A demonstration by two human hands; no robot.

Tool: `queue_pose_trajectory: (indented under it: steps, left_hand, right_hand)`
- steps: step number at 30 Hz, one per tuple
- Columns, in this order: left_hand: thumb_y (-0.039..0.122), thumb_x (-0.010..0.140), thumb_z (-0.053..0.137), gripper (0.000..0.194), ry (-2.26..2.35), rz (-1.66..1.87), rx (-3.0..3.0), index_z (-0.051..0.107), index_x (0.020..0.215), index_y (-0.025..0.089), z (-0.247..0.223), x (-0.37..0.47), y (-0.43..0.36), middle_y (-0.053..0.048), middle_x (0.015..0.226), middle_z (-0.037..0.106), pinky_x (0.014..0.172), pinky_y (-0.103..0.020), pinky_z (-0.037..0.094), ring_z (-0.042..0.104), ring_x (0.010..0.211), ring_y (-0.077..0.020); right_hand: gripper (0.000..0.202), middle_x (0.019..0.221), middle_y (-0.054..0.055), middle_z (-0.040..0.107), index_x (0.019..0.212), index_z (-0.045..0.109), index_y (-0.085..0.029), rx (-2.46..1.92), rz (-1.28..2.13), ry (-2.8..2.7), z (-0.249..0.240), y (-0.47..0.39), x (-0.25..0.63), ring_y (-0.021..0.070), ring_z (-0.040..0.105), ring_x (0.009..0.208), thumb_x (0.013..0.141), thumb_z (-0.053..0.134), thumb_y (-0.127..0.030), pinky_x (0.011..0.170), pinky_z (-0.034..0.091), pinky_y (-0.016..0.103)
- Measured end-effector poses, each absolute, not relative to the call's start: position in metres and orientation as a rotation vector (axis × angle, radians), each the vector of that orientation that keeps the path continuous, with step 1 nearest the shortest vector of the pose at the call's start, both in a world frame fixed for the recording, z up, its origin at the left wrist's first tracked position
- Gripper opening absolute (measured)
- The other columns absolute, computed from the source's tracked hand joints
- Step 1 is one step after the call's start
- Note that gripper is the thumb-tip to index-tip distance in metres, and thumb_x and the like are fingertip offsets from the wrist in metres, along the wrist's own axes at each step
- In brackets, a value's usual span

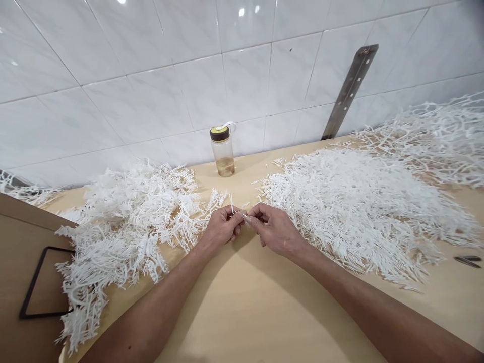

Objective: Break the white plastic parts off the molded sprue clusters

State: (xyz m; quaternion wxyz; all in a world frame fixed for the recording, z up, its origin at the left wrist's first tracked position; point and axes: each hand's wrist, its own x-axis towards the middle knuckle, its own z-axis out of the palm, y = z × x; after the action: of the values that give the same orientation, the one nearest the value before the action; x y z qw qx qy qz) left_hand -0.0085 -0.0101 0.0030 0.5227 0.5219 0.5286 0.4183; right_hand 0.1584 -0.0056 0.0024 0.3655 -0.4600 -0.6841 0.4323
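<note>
Near the middle of the wooden table (242, 307), my left hand (226, 224) pinches a small white branched piece (232, 202) that sticks up above its fingers. My right hand (275, 228) meets it fingertip to fingertip, its thumb and forefinger closed on the same white piece. The exact spot of the grip is small and partly hidden by the fingers. Left of my hands lies a loose heap of white branched pieces (132, 217). A broad pile of thin white pieces (363, 206) spreads to the right.
A clear bottle (225, 159) with a dark and yellow lid stands by the tiled wall. A perforated metal bracket (350, 93) leans there. Larger white branches (446, 136) lie back right, a small dark tool (469, 260) at far right. A brown panel (22, 277) with a black handle is left.
</note>
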Motion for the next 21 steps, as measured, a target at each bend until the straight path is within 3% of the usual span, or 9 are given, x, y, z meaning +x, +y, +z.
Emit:
queue_pose_trajectory:
  steps: [10, 16, 21]
  left_hand:
    - [0.050, 0.080, 0.065, 0.035, 1.278, 1.060, 1.243, 0.053, 0.071, 0.018, 0.001, -0.006, -0.012, 0.006, 0.045, 0.048, 0.037, -0.018, 0.026, 0.038, 0.037, -0.0058]
    - [0.050, 0.084, 0.060, 0.035, 1.264, 1.058, 1.335, 0.050, 0.072, 0.019, 0.003, -0.007, -0.012, 0.006, 0.046, 0.047, 0.041, -0.019, 0.028, 0.037, 0.039, -0.0065]
    - [0.045, 0.086, 0.058, 0.033, 1.363, 1.069, 1.584, 0.050, 0.067, 0.019, 0.004, -0.007, -0.012, 0.004, 0.050, 0.049, 0.050, -0.022, 0.035, 0.046, 0.048, -0.0098]
  right_hand:
    - [0.021, 0.081, 0.004, 0.067, 0.093, 0.066, -0.019, -1.142, 1.069, -1.708, -0.003, -0.006, 0.156, 0.0142, 0.058, 0.062, 0.084, 0.062, -0.038, 0.044, 0.045, 0.022]
    - [0.023, 0.070, -0.001, 0.062, 0.087, 0.066, -0.018, -1.161, 1.319, -1.637, 0.006, -0.007, 0.158, 0.0077, 0.051, 0.041, 0.084, 0.062, -0.040, 0.039, 0.046, 0.022]
    - [0.022, 0.059, -0.005, 0.052, 0.074, 0.060, -0.018, -1.157, 1.395, -1.606, 0.008, -0.005, 0.159, 0.0071, 0.052, 0.038, 0.085, 0.061, -0.038, 0.039, 0.044, 0.020]
